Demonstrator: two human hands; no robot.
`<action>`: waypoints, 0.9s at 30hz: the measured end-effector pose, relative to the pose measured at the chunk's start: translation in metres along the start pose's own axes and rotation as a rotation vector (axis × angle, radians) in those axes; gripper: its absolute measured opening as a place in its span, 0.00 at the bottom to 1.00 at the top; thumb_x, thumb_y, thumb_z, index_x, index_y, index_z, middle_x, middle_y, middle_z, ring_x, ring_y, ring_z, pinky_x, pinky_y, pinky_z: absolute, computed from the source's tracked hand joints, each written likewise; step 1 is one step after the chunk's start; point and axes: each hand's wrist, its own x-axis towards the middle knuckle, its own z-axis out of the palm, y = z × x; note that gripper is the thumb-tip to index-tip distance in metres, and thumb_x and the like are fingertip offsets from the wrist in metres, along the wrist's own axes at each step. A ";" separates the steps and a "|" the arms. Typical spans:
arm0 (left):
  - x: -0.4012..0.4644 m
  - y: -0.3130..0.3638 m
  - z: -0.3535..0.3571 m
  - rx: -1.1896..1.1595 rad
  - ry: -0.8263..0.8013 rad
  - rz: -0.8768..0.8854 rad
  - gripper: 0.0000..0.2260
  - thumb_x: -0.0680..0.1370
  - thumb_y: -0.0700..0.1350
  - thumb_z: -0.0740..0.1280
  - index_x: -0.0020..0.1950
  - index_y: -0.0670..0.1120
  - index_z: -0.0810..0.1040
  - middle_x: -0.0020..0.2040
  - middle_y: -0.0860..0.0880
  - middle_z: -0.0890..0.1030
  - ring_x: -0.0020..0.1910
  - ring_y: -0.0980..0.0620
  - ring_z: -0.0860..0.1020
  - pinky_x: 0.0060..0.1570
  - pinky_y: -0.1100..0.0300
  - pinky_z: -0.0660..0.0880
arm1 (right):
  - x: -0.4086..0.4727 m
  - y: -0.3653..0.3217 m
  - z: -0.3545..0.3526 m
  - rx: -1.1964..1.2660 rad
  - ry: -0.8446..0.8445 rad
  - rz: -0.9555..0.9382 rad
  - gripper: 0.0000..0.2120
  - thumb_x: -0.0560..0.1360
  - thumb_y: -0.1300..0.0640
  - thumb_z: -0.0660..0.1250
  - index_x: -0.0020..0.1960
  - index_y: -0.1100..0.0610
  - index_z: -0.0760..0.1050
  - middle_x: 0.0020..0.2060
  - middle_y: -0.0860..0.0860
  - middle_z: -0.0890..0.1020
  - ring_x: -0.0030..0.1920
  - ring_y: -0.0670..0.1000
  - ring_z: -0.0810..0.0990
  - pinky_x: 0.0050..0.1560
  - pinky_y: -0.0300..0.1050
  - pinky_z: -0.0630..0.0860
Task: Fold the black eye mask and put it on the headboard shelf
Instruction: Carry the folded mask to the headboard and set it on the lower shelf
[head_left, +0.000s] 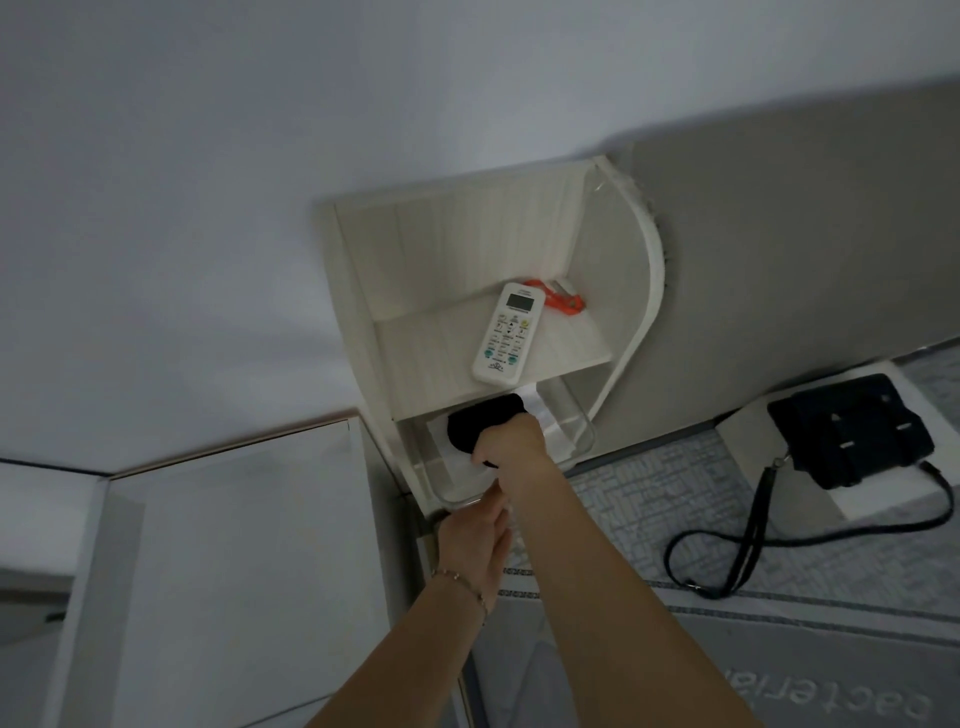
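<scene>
Right hand (511, 441) reached into the lower compartment of the headboard shelf (644, 291), fingers curled down over the near end of the black eye mask (480, 421); grip looked closed on the fabric, though the fingertips were hidden under the hand. Mask lay bunched in a dark mound on white paper, inside what seemed a clear tray (584, 426), toward the compartment's left side. Left hand (475, 540) sat at the tray's near front edge, fingers loosely extended; could not tell whether they held the rim. Judged risks: the fold might spring open on release; withdrawing the hand could drag mask or paper over the front edge. White remote (509, 332) overhung the upper ledge's front edge just above, so a raised knuckle could knock it down.
</scene>
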 end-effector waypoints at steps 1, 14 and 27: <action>0.000 0.000 0.000 -0.009 -0.008 0.000 0.19 0.77 0.43 0.72 0.66 0.36 0.78 0.71 0.36 0.76 0.74 0.38 0.71 0.75 0.43 0.66 | 0.001 -0.002 0.000 -0.079 -0.010 0.014 0.26 0.72 0.65 0.72 0.68 0.67 0.70 0.70 0.63 0.72 0.73 0.60 0.69 0.71 0.54 0.70; -0.005 0.000 -0.001 -0.009 -0.038 -0.021 0.06 0.80 0.42 0.69 0.55 0.43 0.81 0.57 0.47 0.80 0.60 0.51 0.76 0.71 0.55 0.69 | -0.066 0.088 -0.013 1.155 0.434 -0.059 0.27 0.75 0.77 0.59 0.72 0.62 0.71 0.64 0.52 0.77 0.63 0.51 0.77 0.67 0.46 0.73; 0.010 0.026 -0.002 0.008 -0.109 0.104 0.14 0.79 0.30 0.63 0.62 0.40 0.78 0.46 0.46 0.79 0.45 0.53 0.77 0.61 0.55 0.74 | -0.035 0.067 -0.012 1.332 -0.031 -0.032 0.37 0.74 0.83 0.52 0.79 0.63 0.57 0.78 0.61 0.62 0.76 0.59 0.65 0.73 0.50 0.65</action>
